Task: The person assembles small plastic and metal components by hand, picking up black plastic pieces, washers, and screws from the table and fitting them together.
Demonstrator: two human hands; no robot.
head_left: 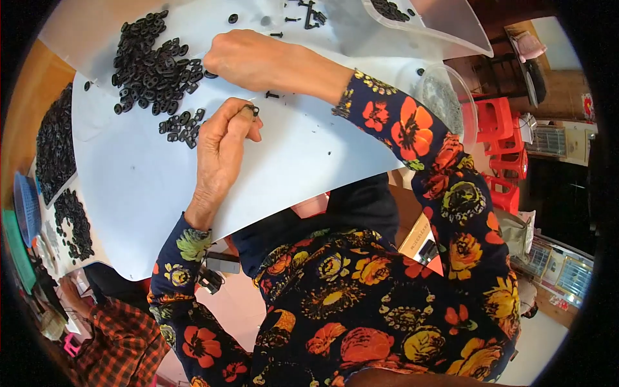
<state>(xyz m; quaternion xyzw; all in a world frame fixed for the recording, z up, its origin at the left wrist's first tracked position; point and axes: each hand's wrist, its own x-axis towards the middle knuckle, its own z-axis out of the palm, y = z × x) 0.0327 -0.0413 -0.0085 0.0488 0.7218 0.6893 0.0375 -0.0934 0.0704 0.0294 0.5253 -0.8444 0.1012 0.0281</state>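
Over the white board [277, 168], my left hand [222, 138] is closed, pinching a small black plastic part [254, 110] between thumb and fingertips. Just beyond it, my right hand [242, 61] is curled with its knuckles toward the big pile. Its fingertips are hidden, so what it grips cannot be seen. One dark piece shows at the edge of that hand. A large heap of black two-holed plastic pieces [151, 68] lies left of both hands. Closer to my left hand is a smaller cluster of black clips [182, 128]. A black screw-like pin [272, 95] lies between my hands.
A clear tub [467, 106] of small greyish bits stands at the right. Several black pins [314, 16] lie at the far side, near a translucent tray [445, 39]. More black parts [58, 148] are heaped at the left. A person in a checked shirt [129, 342] sits lower left.
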